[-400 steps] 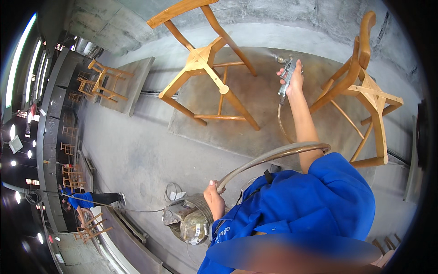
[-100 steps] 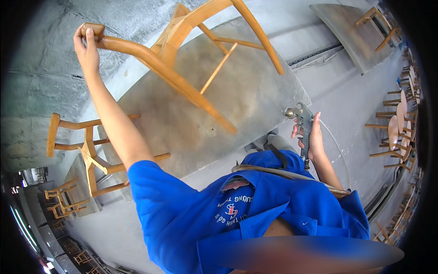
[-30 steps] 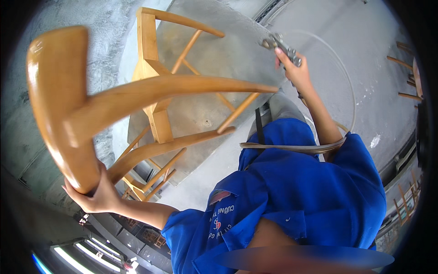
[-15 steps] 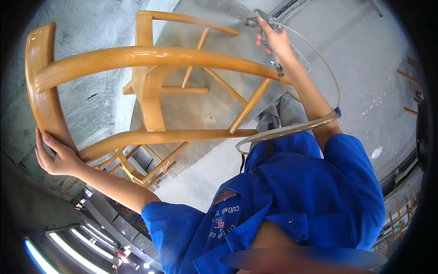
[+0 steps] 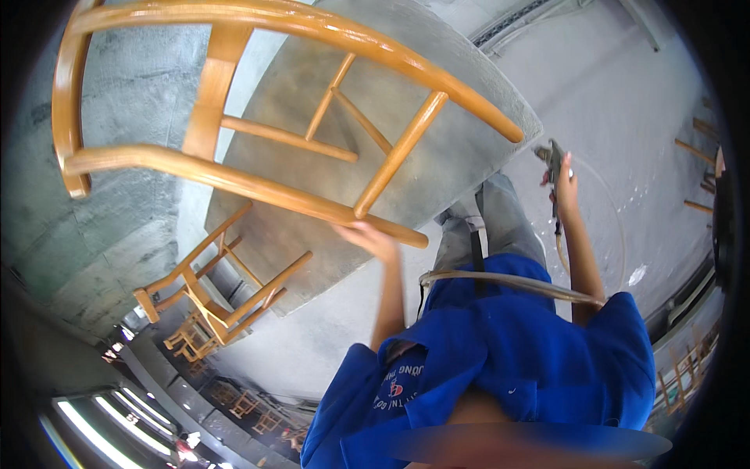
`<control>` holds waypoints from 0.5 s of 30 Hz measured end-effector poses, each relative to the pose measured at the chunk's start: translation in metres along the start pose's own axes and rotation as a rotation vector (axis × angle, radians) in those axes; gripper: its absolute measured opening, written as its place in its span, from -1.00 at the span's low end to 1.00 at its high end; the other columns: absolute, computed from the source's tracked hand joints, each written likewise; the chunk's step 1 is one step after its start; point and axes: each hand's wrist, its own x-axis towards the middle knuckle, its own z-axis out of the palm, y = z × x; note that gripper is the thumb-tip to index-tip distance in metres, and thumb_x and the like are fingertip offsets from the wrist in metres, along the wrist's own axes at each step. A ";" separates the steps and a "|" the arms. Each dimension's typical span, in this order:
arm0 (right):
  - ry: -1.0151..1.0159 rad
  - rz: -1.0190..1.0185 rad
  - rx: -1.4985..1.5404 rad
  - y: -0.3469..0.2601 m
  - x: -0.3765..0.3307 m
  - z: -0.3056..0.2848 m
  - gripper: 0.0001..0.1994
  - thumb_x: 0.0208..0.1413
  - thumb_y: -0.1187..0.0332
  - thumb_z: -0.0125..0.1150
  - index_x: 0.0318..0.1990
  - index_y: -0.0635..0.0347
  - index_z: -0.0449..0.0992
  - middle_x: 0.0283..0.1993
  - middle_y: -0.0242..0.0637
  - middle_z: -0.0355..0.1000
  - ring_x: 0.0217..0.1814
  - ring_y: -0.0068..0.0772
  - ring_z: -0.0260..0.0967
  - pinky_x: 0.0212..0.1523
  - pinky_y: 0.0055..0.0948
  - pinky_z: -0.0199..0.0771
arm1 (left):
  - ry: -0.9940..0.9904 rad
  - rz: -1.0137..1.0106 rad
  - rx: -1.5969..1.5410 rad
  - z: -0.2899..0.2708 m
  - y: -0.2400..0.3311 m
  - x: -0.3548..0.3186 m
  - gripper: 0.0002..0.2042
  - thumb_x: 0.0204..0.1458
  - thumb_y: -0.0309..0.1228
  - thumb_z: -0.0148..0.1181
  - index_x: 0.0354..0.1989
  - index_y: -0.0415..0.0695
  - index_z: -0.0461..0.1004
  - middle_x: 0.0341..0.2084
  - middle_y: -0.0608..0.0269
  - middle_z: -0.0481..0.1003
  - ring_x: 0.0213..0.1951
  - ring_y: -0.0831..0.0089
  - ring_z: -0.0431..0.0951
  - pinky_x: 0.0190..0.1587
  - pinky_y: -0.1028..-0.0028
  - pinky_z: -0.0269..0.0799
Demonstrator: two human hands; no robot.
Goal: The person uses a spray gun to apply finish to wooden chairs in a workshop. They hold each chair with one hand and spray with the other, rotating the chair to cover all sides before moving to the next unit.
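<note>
We've got our left hand (image 5: pixel 373 237) closed on a lower rail of the wooden chair (image 5: pixel 258 125) filling the upper left, right hand (image 5: pixel 564 178) gripping the spray gun (image 5: pixel 551 160) at right; keep chair steady w/ 1 firm grip.

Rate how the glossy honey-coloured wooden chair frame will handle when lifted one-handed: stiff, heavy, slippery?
The glossy honey-coloured wooden chair frame is probably stiff: solid rails joined by cross-spindles. Likely light for its bulk, since it is an open frame and the left hand alone touches one rail. The shiny finish may be slick, and that off-centre grip could let it swing.
</note>
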 end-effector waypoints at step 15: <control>-0.817 -0.362 -0.041 0.011 -0.025 0.289 -0.44 0.29 -0.14 0.00 -0.35 0.28 0.55 -0.56 -0.45 0.40 -0.45 -0.61 0.32 -0.38 -0.51 0.32 | 0.017 0.141 0.393 0.001 -0.021 0.089 -0.18 0.27 0.09 -0.20 0.43 -0.39 -0.20 0.33 -0.41 0.02 0.32 -0.25 0.14 0.27 0.07 0.20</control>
